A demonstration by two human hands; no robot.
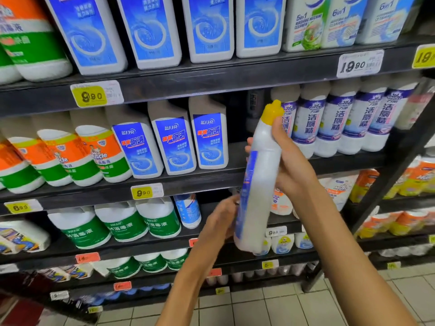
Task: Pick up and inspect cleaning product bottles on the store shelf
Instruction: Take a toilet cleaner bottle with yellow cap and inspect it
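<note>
White bottle (260, 184) with yellow cap (273, 112) held upright in front of the dark shelf rack (188, 85), edge-on, blue label facing left. Right hand (289, 165) grasps its upper body, thumb near the cap. Left hand (223, 217) at the bottle's lower left side, blurred; cannot tell whether it grips. Behind the bottle: white bottles with purple labels (339, 121) in Chinese. Left of it: blue-labelled bottles (174, 140); orange-and-green bottles (101, 154) reading "Mr Muscle". Above: "5in1 Washing Machine Cleaner" (306, 22). Price tags: "9.90" (93, 96), "19.90" (357, 64).
</note>
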